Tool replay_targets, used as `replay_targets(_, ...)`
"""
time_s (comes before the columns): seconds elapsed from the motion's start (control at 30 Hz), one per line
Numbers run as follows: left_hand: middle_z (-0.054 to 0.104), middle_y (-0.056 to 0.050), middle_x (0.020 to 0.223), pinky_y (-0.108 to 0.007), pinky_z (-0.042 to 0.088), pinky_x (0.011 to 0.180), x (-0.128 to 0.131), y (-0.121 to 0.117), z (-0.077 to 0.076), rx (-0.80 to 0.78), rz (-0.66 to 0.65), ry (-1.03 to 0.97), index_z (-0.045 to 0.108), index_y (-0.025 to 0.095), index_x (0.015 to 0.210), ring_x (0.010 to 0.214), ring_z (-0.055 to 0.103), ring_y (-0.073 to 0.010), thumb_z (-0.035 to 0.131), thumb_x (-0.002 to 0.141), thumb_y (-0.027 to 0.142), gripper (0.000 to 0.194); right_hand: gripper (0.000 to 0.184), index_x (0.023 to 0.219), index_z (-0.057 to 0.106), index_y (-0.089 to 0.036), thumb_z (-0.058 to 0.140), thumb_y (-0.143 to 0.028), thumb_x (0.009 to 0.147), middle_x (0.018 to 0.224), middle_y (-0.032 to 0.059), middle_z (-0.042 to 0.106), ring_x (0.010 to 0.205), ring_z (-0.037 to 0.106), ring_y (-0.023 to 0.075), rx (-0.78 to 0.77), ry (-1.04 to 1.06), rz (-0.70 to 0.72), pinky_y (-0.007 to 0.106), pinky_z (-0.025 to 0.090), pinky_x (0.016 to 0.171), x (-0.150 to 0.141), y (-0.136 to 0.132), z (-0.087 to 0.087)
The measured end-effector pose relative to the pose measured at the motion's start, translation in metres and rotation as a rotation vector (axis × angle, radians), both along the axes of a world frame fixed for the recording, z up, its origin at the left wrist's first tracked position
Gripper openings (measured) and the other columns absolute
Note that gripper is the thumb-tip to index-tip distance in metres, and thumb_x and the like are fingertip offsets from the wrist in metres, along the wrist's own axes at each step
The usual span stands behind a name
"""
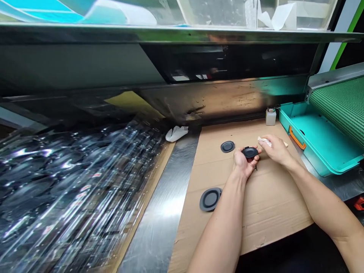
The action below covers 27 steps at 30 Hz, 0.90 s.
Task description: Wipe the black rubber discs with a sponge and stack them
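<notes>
My left hand (243, 162), palm up, grips a dark oval plastic part (250, 152) with a raised rim, above the cardboard sheet (273, 201). Just right of it, my right hand (275, 148) pinches a crumpled white cloth or tissue (265, 141); the cloth is close to the part, and I cannot tell whether they touch. Two similar dark parts lie on the cardboard: one oval part (228, 146) left of my left hand, and a larger-looking one (210, 199) beside my left forearm. A small dark thing (255, 168) shows under my left fingers, too small to name.
A small pump bottle (270, 116) stands at the cardboard's back corner, beside a teal bin (324, 159) with an orange handle. A green mesh conveyor belt (341, 102) is at right. Clear plastic trays (85, 201) fill the left. A white crumpled piece (176, 133) lies behind the metal strip.
</notes>
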<state>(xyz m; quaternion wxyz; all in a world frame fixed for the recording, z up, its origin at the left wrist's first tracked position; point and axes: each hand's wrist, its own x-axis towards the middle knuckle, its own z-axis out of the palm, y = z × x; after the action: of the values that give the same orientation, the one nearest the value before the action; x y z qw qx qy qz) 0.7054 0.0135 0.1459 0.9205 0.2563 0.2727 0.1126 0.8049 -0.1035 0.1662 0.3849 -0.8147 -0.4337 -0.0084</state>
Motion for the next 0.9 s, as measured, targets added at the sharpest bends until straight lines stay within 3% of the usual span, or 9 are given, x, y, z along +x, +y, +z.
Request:
replay_targets(0.1,0.062,-0.011,0.065,-0.019,0.027,0.031,0.004,0.0,-0.003,-0.014,-0.004,0.032,0.061,0.008,0.098,0.04,0.049,-0.0127,0.032,0.093,0.035,0.039,0.026,0.108,0.072,-0.02,0.049,-0.029,0.1,0.103,0.0051,0.073,0.098,0.063,0.0167,-0.103,-0.106,0.101,0.026,0.042,0.089,-0.005,-0.001,0.003)
replay_targets(0.27,0.061,-0.006,0.061,-0.022,0.038,0.034,0.01,-0.007,-0.01,0.066,0.024,0.079,0.061,0.012,0.099,0.042,0.055,-0.0155,0.041,0.091,0.032,0.029,0.03,0.109,0.073,-0.022,0.044,-0.03,0.103,0.104,0.0046,0.068,0.096,0.061,0.0164,-0.243,-0.198,0.13,0.026,0.042,0.086,-0.013,-0.002,0.008)
replay_targets(0.53,0.047,0.003,0.041,-0.018,0.026,0.028,0.009,-0.024,-0.006,0.418,0.054,0.116,0.053,0.018,0.072,0.028,0.042,-0.0113,0.039,0.092,0.028,0.027,0.031,0.102,0.071,-0.019,0.042,-0.03,0.102,0.104,0.0088,0.067,0.097,0.059,0.0207,-0.375,-0.352,0.055,0.028,0.041,0.078,-0.023,0.003,0.005)
replay_targets(0.9,0.05,0.002,0.042,-0.02,0.029,0.029,0.01,-0.025,-0.014,0.616,0.042,0.195,0.052,0.019,0.072,0.028,0.045,-0.0125,0.037,0.088,0.033,0.026,0.023,0.091,0.07,-0.016,0.049,-0.023,0.097,0.096,0.0081,0.068,0.084,0.06,0.0185,-0.324,-0.353,0.132,0.028,0.037,0.072,-0.017,0.004,0.002)
